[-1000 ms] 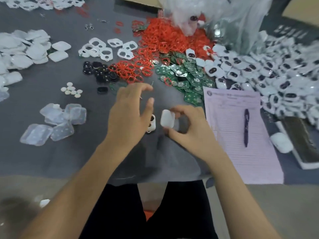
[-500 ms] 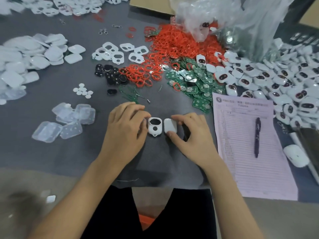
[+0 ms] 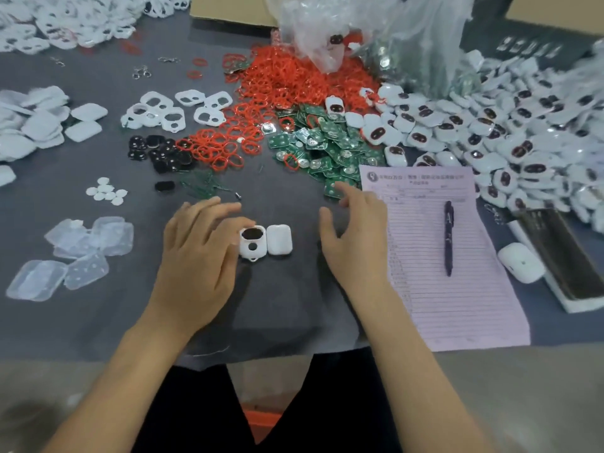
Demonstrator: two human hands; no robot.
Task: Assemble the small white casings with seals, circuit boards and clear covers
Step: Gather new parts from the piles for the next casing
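Two small white casing halves lie side by side on the grey cloth. The front half [image 3: 251,242] has an oval window and a round hole; the plain back half [image 3: 278,239] lies to its right. My left hand [image 3: 199,246] rests just left of the front half, fingers spread, touching or nearly touching its edge. To the right, my right hand [image 3: 354,237] hovers open and apart from the back half, fingertips near the green circuit boards [image 3: 327,148]. Red seals [image 3: 284,83] are heaped behind. Clear covers [image 3: 75,253] lie at the left.
Finished casings [image 3: 510,132] are piled at the right behind a pink form [image 3: 457,305] with a pen [image 3: 448,237]. Black lenses [image 3: 160,153], white front frames [image 3: 176,109], white discs [image 3: 106,191] and white backs [image 3: 39,122] lie at the left. A plastic bag [image 3: 376,31] stands behind.
Both hands set the two casing halves down side by side. My right hand let go of the back half and moved right and away; my left hand stayed beside the front half.
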